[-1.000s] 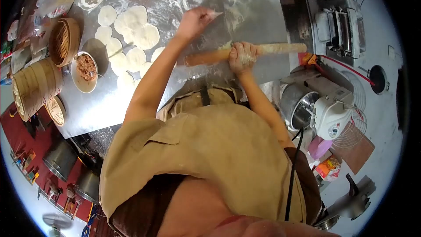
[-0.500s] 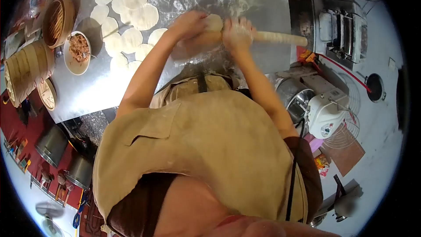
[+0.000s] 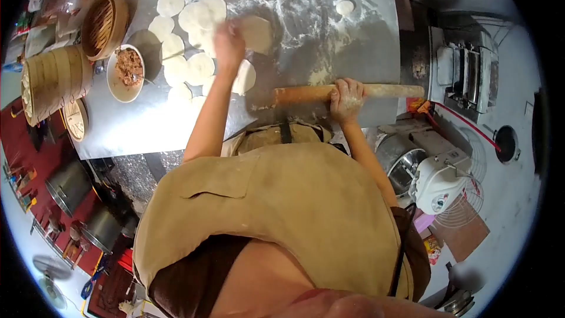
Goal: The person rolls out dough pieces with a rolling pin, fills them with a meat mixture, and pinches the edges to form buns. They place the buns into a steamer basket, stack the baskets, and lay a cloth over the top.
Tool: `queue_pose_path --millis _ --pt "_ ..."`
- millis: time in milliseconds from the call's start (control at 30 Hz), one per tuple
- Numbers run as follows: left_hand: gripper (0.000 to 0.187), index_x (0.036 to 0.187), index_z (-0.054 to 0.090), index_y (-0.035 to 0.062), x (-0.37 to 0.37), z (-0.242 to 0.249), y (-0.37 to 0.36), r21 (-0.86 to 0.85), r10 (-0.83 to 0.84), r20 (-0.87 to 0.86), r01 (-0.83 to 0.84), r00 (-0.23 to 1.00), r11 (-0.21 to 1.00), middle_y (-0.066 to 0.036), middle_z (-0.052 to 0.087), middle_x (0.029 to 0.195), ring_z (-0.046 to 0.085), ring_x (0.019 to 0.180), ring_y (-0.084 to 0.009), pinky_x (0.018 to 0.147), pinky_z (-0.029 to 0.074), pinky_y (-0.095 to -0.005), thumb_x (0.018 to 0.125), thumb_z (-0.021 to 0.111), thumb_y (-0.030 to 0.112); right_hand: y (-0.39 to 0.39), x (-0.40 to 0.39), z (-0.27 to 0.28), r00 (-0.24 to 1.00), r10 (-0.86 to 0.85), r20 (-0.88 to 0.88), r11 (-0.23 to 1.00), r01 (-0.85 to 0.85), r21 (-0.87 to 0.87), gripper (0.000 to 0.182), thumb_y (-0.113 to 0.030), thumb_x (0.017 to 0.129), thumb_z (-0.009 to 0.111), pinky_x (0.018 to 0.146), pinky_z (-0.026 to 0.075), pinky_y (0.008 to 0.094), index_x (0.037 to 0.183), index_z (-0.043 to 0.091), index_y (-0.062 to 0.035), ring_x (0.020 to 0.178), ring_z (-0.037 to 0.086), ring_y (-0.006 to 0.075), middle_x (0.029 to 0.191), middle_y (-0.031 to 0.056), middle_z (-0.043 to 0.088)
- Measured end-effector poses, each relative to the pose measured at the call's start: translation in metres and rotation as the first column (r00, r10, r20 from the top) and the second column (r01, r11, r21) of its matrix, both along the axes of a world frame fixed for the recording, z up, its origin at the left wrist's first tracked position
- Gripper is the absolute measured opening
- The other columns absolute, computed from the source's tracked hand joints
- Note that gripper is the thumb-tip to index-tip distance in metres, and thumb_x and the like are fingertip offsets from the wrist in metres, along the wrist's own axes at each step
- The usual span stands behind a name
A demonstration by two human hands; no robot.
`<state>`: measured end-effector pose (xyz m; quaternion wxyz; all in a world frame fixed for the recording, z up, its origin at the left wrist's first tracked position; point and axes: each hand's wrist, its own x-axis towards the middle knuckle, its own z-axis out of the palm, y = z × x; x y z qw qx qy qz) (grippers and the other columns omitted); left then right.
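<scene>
My left hand (image 3: 229,47), slightly blurred, is closed on the edge of a thin round dough wrapper (image 3: 257,34). The wrapper hangs out to the right of my fingers, over the group of rolled wrappers (image 3: 199,68) laid on the floury metal table (image 3: 365,53). Near the table's front edge, my right hand (image 3: 347,100) wraps around a long wooden rolling pin (image 3: 303,93), which lies sideways with its far end to the right. Farther back on the flour sits one small dough ball (image 3: 345,7).
Left of the wrappers stands a bowl of meat filling (image 3: 128,73) with a spoon in it. Bamboo steamers (image 3: 56,85) are stacked at the table's left edge, beside another steamer basket (image 3: 106,26). A white mixer (image 3: 441,182) stands below right.
My left hand has left the rolling pin and moved up and left with a dough wrapper. My right hand has drawn the pin toward my body. The view has shifted slightly.
</scene>
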<state>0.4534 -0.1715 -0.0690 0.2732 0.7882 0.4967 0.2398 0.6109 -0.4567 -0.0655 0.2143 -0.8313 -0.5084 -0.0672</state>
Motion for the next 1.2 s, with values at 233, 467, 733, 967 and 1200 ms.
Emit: queue_pose_path --millis 233,467,733,967,1200 --pt "0.045 0.12 0.049 0.0083 0.168 0.024 -0.022 0.081 -0.676 0.053 0.671 0.735 0.737 -0.016 0.045 0.127 0.043 0.114 -0.0354 0.096 0.037 -0.0431 0.075 0.054 0.003 0.02 0.021 -0.003 0.978 -0.199 0.068 0.98 0.199 -0.004 0.023 -0.029 0.082 0.049 0.083 0.034 0.043 0.086 0.061 -0.0098 0.088 0.051 0.029 0.091 0.0083 0.058" --pt "0.037 0.118 0.053 0.0118 0.173 -0.005 -0.051 -0.001 -0.719 -0.219 0.737 0.659 0.676 -0.014 0.047 0.121 0.045 0.112 -0.0331 0.095 0.039 -0.0394 0.081 0.056 0.014 0.027 0.009 0.008 0.972 -0.234 -0.011 0.958 0.229 -0.175 0.025 -0.031 0.081 0.051 0.08 0.036 0.0445 0.086 0.062 -0.0086 0.089 0.052 0.0305 0.087 0.0103 0.058" --pt "0.023 0.097 0.066 0.0078 0.114 0.034 -0.056 -0.277 -0.773 -0.217 0.722 0.596 0.634 -0.008 0.065 0.097 0.059 0.091 -0.03 0.082 0.046 -0.04 0.078 0.059 0.021 0.126 0.052 0.01 0.83 -0.472 -0.297 0.857 0.354 -0.375 0.035 -0.037 0.09 0.042 0.077 0.044 0.0438 0.092 0.061 -0.0068 0.094 0.057 0.0334 0.099 0.0182 0.061" --pt "0.032 0.089 0.067 0.0057 0.069 -0.003 -0.061 -0.597 -0.605 0.073 0.52 0.793 0.61 -0.016 0.066 0.087 0.063 0.08 -0.0314 0.072 0.051 -0.0396 0.07 0.068 0.032 0.08 0.003 -0.001 0.971 -0.24 0.023 0.915 0.234 -0.329 0.036 -0.036 0.09 0.043 0.08 0.039 0.0461 0.092 0.063 -0.0064 0.084 0.055 0.0332 0.09 0.0141 0.06" --pt "0.033 0.086 0.066 0.0028 0.064 -0.005 -0.048 -0.494 -0.635 0.023 0.561 0.772 0.665 -0.02 0.064 0.083 0.063 0.08 -0.0322 0.072 0.051 -0.0408 0.072 0.066 0.033 0.063 -0.003 0.011 0.982 -0.168 0.092 0.961 0.183 -0.208 0.031 -0.034 0.086 0.047 0.077 0.039 0.0453 0.087 0.061 -0.0063 0.082 0.054 0.0314 0.086 0.0139 0.059"
